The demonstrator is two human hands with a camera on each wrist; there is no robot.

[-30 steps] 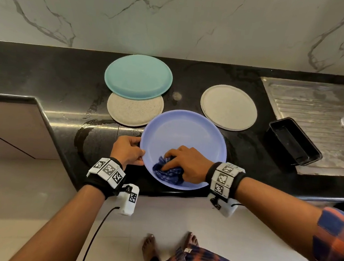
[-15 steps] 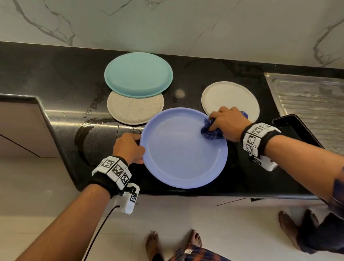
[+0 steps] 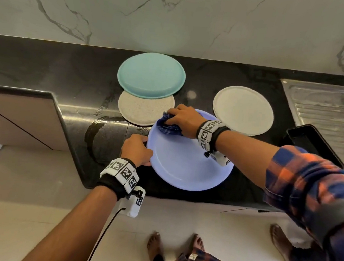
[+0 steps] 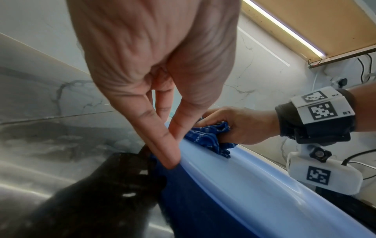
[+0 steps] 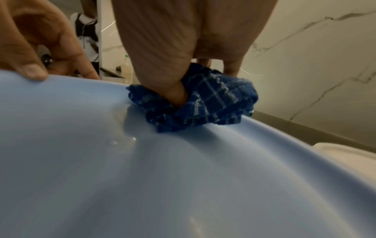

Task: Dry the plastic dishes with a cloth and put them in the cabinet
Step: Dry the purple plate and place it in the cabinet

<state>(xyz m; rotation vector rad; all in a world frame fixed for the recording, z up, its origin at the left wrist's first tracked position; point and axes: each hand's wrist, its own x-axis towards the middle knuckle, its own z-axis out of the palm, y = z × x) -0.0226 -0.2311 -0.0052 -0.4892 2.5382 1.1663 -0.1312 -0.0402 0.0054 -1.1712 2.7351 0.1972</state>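
A large lavender-blue plastic plate (image 3: 186, 166) lies at the front of the black counter (image 3: 46, 68). My left hand (image 3: 137, 150) pinches its left rim (image 4: 203, 154), thumb on top. My right hand (image 3: 182, 119) grips a bunched blue checked cloth (image 3: 167, 125) and presses it on the plate's far left rim (image 5: 142, 112). A few water drops (image 5: 124, 141) show on the plate beside the cloth (image 5: 203, 99). A teal plate (image 3: 151, 75) overlaps a speckled beige plate (image 3: 139, 112) behind. Another beige plate (image 3: 243, 110) lies to the right.
A black rectangular tray (image 3: 314, 143) sits at the right, against the steel sink drainboard (image 3: 335, 107). A wet patch (image 3: 102, 138) darkens the counter left of the blue plate. A marble wall (image 3: 178, 16) backs the counter. A second person's feet (image 3: 280, 241) stand at lower right.
My right hand has swept the cloth round the plate: from the near part, to the far right rim, and now to the far left rim. My left hand kept its hold.
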